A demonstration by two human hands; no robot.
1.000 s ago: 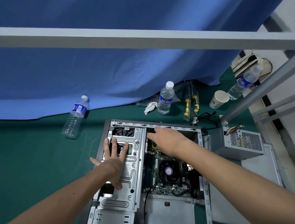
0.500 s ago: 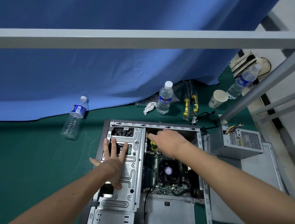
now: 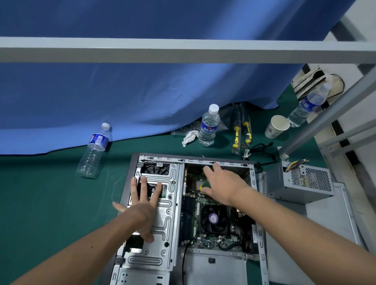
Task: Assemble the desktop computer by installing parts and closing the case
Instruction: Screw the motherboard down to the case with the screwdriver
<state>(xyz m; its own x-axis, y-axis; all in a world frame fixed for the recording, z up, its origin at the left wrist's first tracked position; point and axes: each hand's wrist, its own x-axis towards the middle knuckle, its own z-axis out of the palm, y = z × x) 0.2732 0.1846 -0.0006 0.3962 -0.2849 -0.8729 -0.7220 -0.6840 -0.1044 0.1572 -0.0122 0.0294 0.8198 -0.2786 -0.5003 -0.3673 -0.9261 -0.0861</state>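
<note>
Right hand (image 3: 222, 183) now spread, lifted toward case's (image 3: 262, 246) far edge — part likely seated; left hand (image 3: 144, 203) flat, bracing the bracket (image 3: 166, 220).

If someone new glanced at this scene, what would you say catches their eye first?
Probably the open grey metal computer case lying flat on the green mat, with the left hand spread flat on its silver drive cage and the right hand reaching over the green motherboard. Next, the big blue cloth backdrop behind, and the boxy grey power supply sitting outside the case on the right.
</note>
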